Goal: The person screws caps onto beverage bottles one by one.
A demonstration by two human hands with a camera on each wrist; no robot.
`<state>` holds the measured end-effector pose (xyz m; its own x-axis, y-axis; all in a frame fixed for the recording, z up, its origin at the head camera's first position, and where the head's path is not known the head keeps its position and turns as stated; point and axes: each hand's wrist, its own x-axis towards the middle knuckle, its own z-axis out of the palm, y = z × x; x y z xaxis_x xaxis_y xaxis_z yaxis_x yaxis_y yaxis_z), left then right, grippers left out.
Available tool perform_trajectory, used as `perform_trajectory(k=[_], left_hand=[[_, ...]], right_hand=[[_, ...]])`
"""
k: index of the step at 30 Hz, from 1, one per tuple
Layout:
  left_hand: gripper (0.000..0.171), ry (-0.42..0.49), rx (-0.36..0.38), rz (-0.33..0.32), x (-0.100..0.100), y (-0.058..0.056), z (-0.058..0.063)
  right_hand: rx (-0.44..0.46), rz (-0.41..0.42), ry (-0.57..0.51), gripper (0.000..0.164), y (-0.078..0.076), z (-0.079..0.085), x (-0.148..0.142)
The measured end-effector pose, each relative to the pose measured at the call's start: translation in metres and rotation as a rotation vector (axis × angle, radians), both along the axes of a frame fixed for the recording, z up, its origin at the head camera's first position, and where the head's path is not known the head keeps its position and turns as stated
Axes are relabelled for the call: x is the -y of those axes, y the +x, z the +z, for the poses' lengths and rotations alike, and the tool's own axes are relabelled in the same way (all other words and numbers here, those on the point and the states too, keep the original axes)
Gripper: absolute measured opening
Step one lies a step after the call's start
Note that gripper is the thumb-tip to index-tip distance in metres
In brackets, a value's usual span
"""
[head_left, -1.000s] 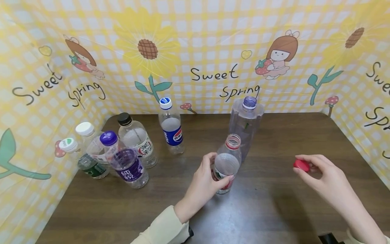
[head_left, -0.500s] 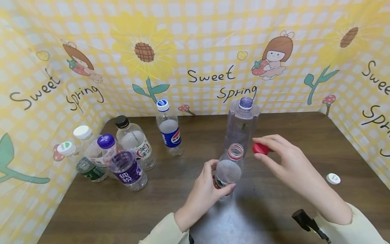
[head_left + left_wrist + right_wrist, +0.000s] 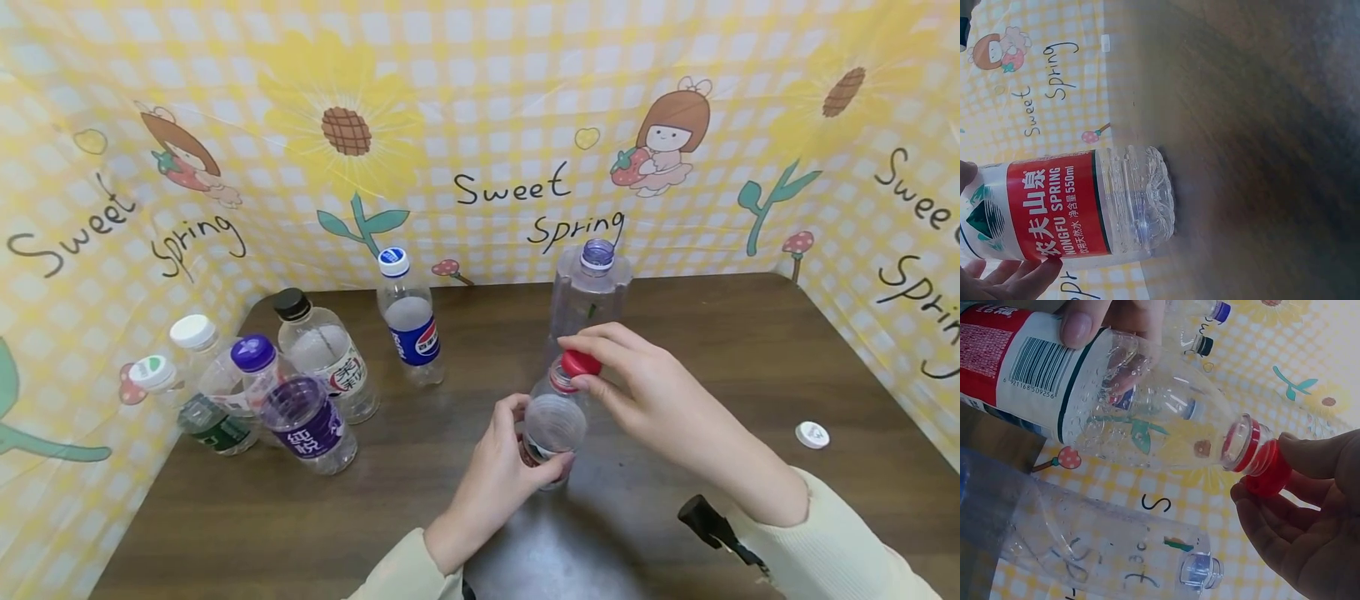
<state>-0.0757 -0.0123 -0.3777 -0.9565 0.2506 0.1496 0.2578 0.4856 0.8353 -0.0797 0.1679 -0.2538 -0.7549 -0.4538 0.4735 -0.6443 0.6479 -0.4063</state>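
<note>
My left hand point(image 3: 498, 467) grips a clear plastic water bottle point(image 3: 553, 421) with a red and white label point(image 3: 1054, 206), its base on the table. Between thumb and fingers my right hand point(image 3: 637, 383) pinches a red bottle cap point(image 3: 581, 362). The cap sits tilted at the bottle's mouth, and in the right wrist view part of the threaded neck point(image 3: 1254, 447) shows beside it. Right behind this bottle stands a larger, pale purple uncapped bottle point(image 3: 588, 292).
Several capped bottles stand at the left, among them a purple-labelled bottle point(image 3: 311, 425) and a black-capped one point(image 3: 326, 358). A cola bottle point(image 3: 410, 321) stands toward the back. A loose white cap point(image 3: 812, 434) lies at the right. Patterned cloth point(image 3: 480, 108) walls the table point(image 3: 712, 325).
My right hand has carried the red cap leftward from the right side onto the bottle's mouth, and the white cap came into view. My left hand has kept its grip on the bottle.
</note>
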Motion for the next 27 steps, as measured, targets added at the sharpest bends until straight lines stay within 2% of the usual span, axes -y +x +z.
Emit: perform_trajectory(k=[7, 14, 20, 22, 27], left_hand=[[0.074, -0.037, 0.005, -0.019, 0.001, 0.0, 0.001], [0.084, -0.109, -0.064, -0.036, 0.001, -0.001, 0.003], [0.08, -0.099, -0.053, -0.042, 0.001, -0.001, 0.003], [0.079, -0.09, -0.059, -0.044, 0.001, -0.002, 0.003], [0.078, -0.061, -0.02, -0.054, 0.0, -0.002, 0.001]], right_hand=[[0.031, 0.052, 0.029, 0.039, -0.003, 0.0, 0.004], [0.021, 0.075, 0.057, 0.037, -0.005, 0.001, 0.006], [0.033, 0.015, 0.047, 0.032, -0.008, 0.003, 0.007], [0.048, -0.013, 0.045, 0.031, -0.008, 0.004, 0.008], [0.109, -0.081, 0.021, 0.03, -0.011, 0.004, 0.011]])
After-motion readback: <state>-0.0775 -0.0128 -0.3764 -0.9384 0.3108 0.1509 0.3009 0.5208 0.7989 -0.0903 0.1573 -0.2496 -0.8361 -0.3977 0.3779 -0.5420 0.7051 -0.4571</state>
